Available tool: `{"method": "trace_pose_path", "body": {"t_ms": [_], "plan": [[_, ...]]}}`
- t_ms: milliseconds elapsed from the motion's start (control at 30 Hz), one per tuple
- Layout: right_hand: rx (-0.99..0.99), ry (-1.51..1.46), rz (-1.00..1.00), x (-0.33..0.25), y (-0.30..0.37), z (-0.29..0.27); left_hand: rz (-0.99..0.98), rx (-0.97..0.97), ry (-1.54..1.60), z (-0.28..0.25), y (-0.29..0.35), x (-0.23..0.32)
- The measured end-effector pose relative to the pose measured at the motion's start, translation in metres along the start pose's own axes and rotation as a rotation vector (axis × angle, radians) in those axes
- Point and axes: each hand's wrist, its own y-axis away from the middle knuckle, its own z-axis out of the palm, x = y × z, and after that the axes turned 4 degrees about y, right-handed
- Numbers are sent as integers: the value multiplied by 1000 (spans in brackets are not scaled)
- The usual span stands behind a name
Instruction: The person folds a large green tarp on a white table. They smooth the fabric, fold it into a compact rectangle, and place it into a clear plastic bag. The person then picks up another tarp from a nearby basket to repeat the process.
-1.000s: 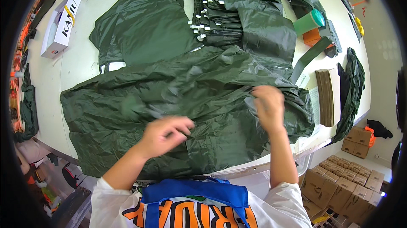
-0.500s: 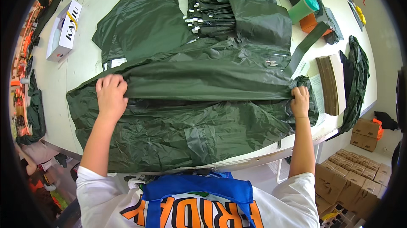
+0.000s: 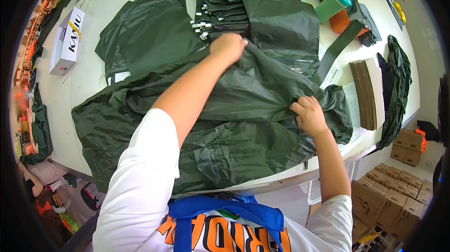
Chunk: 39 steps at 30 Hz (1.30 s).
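Observation:
A large dark green waterproof garment (image 3: 225,153), shiny and wrinkled, lies spread across the table in front of me. My left hand (image 3: 228,48) reaches over its upper middle, fingers closed on a fold of the fabric beside the tagged pile. Nearer the garment's right end, my right hand (image 3: 309,115) grips another fold. Between the two hands the cloth is drawn into slanting creases. Just beyond lies a pile of folded dark green garments (image 3: 281,22) with several small white tags at its left side. A flat dark green piece (image 3: 150,32) rests to its left.
On the white table (image 3: 63,107), a white box (image 3: 75,41) stands far left. A green tumbler (image 3: 333,4) and an orange box (image 3: 347,21) are far right. Cardboard sheets (image 3: 364,95) are stacked beside another dark garment (image 3: 397,83). Cardboard boxes (image 3: 405,149) sit beyond the table's right edge.
My left hand has swung from the garment's left side to its upper middle. My right hand has shifted left and slightly down. The stretched horizontal fold has become a slanting bunch.

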Motion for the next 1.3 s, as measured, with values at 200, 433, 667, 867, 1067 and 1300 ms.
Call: {"method": "trace_pose_path", "body": {"t_ms": [200,433,667,867,1067,1300], "plan": [[-278,-526,290,7,-4,-16,57,62,160,-17,14,-20],[-96,-32,453,-34,-16,15,127,686,-163,-164,205,-110],[34,-923,218,-229,-117,-7,-479,447,865,-99,319,-186],[210,-1020,355,-304,-204,53,-110,442,645,-83,311,-137],[-18,-885,287,-297,-214,59,258,596,388,-86,333,-125],[56,-1175,340,-313,-218,71,-719,590,1231,-84,301,-188]]}}
